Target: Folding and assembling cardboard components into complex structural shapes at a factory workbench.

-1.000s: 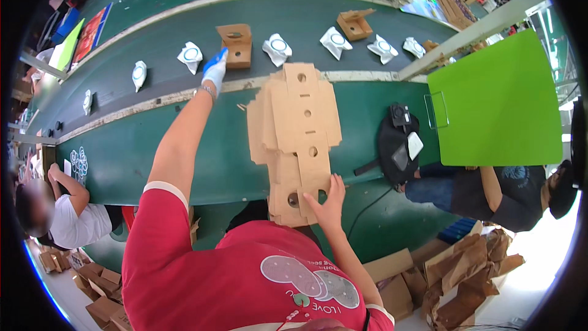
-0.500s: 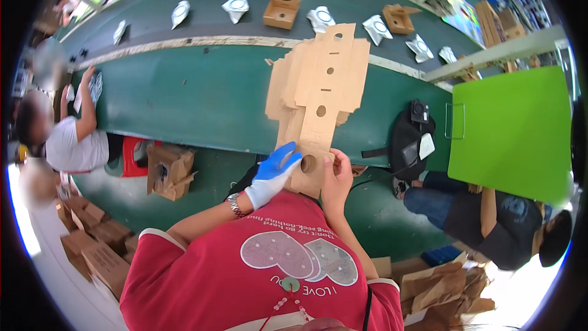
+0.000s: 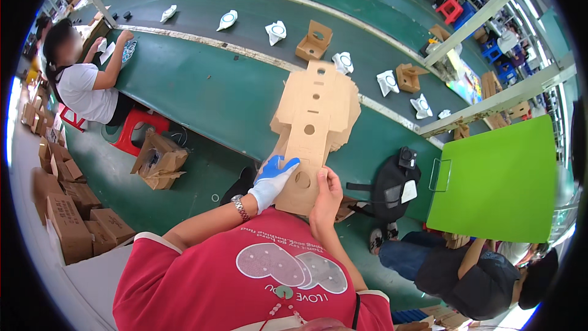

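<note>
A flat cardboard box blank (image 3: 317,124) with round holes and thin slots lies lengthwise in front of me, its near end reaching past the table edge towards my chest. My left hand (image 3: 274,182), in a white and blue glove, is closed on the left edge of the near panel. On the opposite edge, my bare right hand (image 3: 326,199) pinches the panel between thumb and fingers. Beneath the far part of the blank sits a stack of similar cardboard blanks (image 3: 347,107), partly covered by it.
Beyond the green table (image 3: 202,79) runs a dark conveyor (image 3: 196,12) carrying white-wrapped items (image 3: 276,32) and open cardboard boxes (image 3: 314,40). A black bag (image 3: 392,187) and green board (image 3: 493,178) are on the right. One person (image 3: 86,86) sits left; another (image 3: 471,276) is at right.
The whole view has turned, so the table now slants and more of the left side shows. Both hands remain on the blank, whose near panel tilts a little differently.
</note>
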Tool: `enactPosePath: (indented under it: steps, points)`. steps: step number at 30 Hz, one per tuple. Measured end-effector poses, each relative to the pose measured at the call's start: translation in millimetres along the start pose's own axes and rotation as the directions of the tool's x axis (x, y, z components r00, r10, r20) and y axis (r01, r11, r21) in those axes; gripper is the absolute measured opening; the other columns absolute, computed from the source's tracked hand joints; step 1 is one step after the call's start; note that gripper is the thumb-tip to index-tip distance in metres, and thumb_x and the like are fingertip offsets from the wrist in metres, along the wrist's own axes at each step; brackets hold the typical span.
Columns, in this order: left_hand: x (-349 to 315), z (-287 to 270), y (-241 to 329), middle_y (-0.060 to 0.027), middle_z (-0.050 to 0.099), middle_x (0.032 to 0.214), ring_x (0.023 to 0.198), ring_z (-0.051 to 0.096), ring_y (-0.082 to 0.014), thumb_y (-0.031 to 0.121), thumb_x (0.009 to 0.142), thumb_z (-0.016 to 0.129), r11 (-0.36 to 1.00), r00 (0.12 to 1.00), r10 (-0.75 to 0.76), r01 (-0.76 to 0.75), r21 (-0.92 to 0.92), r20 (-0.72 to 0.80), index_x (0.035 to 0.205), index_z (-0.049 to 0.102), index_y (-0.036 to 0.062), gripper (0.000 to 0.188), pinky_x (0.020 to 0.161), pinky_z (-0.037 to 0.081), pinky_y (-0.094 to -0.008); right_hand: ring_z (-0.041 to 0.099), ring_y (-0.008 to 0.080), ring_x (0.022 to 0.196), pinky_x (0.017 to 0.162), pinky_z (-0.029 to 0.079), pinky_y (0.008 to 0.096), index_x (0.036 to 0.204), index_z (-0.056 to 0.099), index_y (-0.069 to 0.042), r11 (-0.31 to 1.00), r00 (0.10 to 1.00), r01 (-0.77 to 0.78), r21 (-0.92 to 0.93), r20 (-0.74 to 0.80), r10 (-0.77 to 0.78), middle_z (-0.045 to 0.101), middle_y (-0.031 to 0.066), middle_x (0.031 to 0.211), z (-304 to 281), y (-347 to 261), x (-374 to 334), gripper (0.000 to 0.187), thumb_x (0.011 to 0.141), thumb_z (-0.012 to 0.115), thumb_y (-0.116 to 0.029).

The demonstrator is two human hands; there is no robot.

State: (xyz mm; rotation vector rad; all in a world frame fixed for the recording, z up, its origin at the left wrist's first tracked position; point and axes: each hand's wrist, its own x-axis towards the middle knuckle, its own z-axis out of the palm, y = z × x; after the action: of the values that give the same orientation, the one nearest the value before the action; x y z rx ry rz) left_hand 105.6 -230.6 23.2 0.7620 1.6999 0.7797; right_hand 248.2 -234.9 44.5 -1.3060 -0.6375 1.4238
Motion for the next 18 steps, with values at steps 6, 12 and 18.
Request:
enactPosePath:
  steps: [6, 12, 18]
  points:
    - [-3.2, 7.9, 26.6, -0.0078, 0.065, 0.11, 0.097, 0.059, -0.018, 0.048, 0.09, 0.066, 0.965, 0.952, 0.192, -0.138, -0.225, 0.24, 0.114, 0.068, 0.0064, 0.048, 0.088, 0.046, -0.0302, 0.054, 0.0188, 0.088, 0.081, 0.044, 0.0333, 0.104, 0.057, 0.002, 0.872, 0.994, 0.108, -0.478, 0.045, -0.098, 0.06, 0.0094, 0.093, -5.4, 2.5, 5.5, 0.044, 0.106, 0.042, -0.04]
    - [-4.7, 3.6, 65.6, -0.0009, 0.06, 0.095, 0.086, 0.053, -0.0107, 0.044, 0.095, 0.061, 0.921, 0.949, 0.026, 0.101, -0.377, 0.316, 0.11, 0.066, 0.0105, 0.037, 0.077, 0.044, -0.0277, 0.032, 0.0104, 0.051, 0.052, 0.031, 0.0263, 0.074, 0.047, -0.014, 0.929, 0.902, -0.365, -0.059, 0.227, 0.368, 0.03, -0.005, 0.057, 11.8, -39.3, 26.3, 0.042, 0.101, 0.051, -0.045]
    - [9.3, -39.8, 105.7, -0.0097, 0.057, 0.129, 0.115, 0.057, -0.0211, 0.064, 0.094, 0.049, 0.719, 0.891, 0.183, 0.168, -0.674, 0.416, 0.143, 0.044, 0.0076, 0.074, 0.098, 0.046, -0.036, 0.042, 0.012, 0.051, 0.05, 0.036, 0.0261, 0.072, 0.045, -0.014, 0.892, 0.833, -0.44, 0.106, 0.42, 0.361, 0.036, -0.003, 0.056, 28.6, -104.0, 40.6, 0.04, 0.101, 0.051, -0.041]
